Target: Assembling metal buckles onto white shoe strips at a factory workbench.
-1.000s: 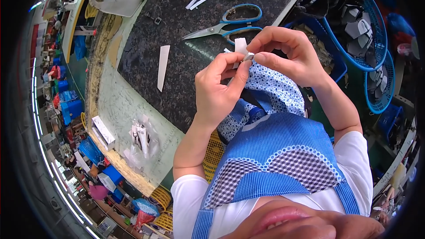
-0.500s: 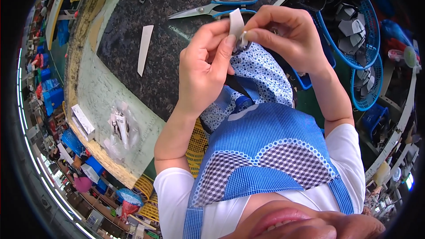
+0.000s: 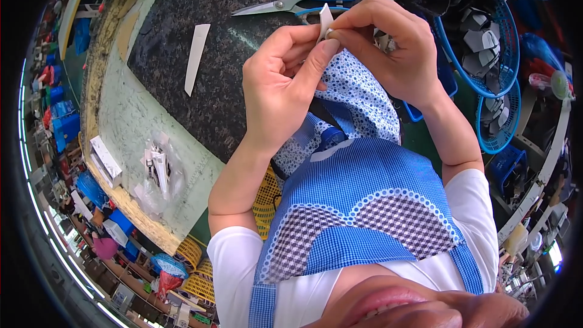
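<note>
A white strip [image 3: 326, 17], apparently flat and flexible, stands up between my two hands above the dark mat. My left hand [image 3: 279, 82] pinches its lower part between thumb and fingers. From the other side, my right hand [image 3: 392, 48] is closed on the strip's edge, its thumb and forefinger almost meeting my left thumb. The strip's lower end is hidden behind the fingers. Just beyond the hands lie large scissors [image 3: 280, 5] with blue handles, blades to the left. Another tapered white strip [image 3: 197, 61] rests on the mat at the left.
The dark speckled mat [image 3: 164, 42] covers part of a pale worktable [image 3: 130, 127]. Toward its near left stand a white box [image 3: 105, 159] and a clear plastic bag [image 3: 173, 176] with small metal and white parts. Blue baskets [image 3: 515, 54] with grey and white scraps are at the right.
Both hands have risen slightly, and the strip has turned more edge-on. A small dark, shiny part seen beside the strip earlier is hidden now.
</note>
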Demonstrator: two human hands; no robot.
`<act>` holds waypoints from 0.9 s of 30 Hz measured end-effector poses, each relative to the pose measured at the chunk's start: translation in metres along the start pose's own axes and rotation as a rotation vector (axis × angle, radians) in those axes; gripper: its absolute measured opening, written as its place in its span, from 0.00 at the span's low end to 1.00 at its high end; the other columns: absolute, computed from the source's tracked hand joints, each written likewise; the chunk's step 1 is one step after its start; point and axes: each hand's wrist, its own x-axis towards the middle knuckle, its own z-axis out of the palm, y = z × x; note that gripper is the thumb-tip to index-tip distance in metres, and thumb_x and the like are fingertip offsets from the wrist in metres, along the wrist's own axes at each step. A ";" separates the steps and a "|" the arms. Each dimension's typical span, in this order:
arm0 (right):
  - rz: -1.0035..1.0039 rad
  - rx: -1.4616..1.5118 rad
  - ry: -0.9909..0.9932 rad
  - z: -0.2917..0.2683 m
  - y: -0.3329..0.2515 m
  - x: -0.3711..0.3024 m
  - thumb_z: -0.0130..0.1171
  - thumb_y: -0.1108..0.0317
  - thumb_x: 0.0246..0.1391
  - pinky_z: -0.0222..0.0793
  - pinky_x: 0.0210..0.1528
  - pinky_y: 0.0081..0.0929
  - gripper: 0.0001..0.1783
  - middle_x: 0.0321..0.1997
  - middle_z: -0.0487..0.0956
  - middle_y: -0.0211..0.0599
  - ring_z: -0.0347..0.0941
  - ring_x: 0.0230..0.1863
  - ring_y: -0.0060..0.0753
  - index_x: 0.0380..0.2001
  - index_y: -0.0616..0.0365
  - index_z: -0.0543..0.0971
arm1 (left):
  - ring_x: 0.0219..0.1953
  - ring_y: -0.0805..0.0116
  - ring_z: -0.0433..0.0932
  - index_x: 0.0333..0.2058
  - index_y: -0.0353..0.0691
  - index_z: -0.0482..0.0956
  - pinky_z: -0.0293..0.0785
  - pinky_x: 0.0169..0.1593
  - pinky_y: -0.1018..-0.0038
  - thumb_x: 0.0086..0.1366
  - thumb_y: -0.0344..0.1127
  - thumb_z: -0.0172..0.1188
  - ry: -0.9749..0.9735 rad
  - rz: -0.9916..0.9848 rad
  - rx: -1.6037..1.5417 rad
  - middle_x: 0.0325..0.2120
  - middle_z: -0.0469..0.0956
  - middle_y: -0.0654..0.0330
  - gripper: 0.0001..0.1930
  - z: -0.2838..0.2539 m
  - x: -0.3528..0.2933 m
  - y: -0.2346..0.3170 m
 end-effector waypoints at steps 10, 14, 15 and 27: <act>0.425 0.654 -0.185 -0.009 -0.002 0.013 0.62 0.66 0.59 0.71 0.44 0.17 0.12 0.34 0.75 0.28 0.72 0.36 0.16 0.39 0.64 0.77 | 0.34 0.75 0.83 0.41 0.31 0.80 0.78 0.39 0.83 0.67 0.30 0.61 -0.051 0.027 -0.056 0.32 0.84 0.57 0.08 -0.007 -0.001 0.000; 0.440 0.672 -0.136 0.009 -0.016 0.004 0.61 0.64 0.62 0.73 0.39 0.18 0.13 0.31 0.80 0.31 0.76 0.34 0.18 0.37 0.66 0.79 | 0.33 0.76 0.82 0.41 0.33 0.80 0.77 0.38 0.81 0.65 0.30 0.62 0.027 0.116 0.135 0.30 0.84 0.59 0.08 -0.011 0.000 -0.004; 0.430 0.610 -0.073 0.015 -0.020 -0.002 0.61 0.64 0.62 0.72 0.37 0.17 0.13 0.31 0.80 0.30 0.76 0.34 0.17 0.37 0.66 0.79 | 0.32 0.75 0.81 0.41 0.35 0.80 0.76 0.38 0.80 0.65 0.30 0.62 0.080 0.244 0.282 0.30 0.84 0.60 0.08 -0.011 0.002 -0.010; 0.255 0.358 -0.349 0.001 -0.014 0.019 0.60 0.74 0.56 0.75 0.36 0.21 0.06 0.29 0.81 0.34 0.79 0.32 0.22 0.35 0.65 0.81 | 0.35 0.73 0.78 0.35 0.36 0.75 0.73 0.43 0.78 0.67 0.22 0.53 -0.226 0.319 0.177 0.31 0.79 0.62 0.03 -0.035 -0.003 -0.010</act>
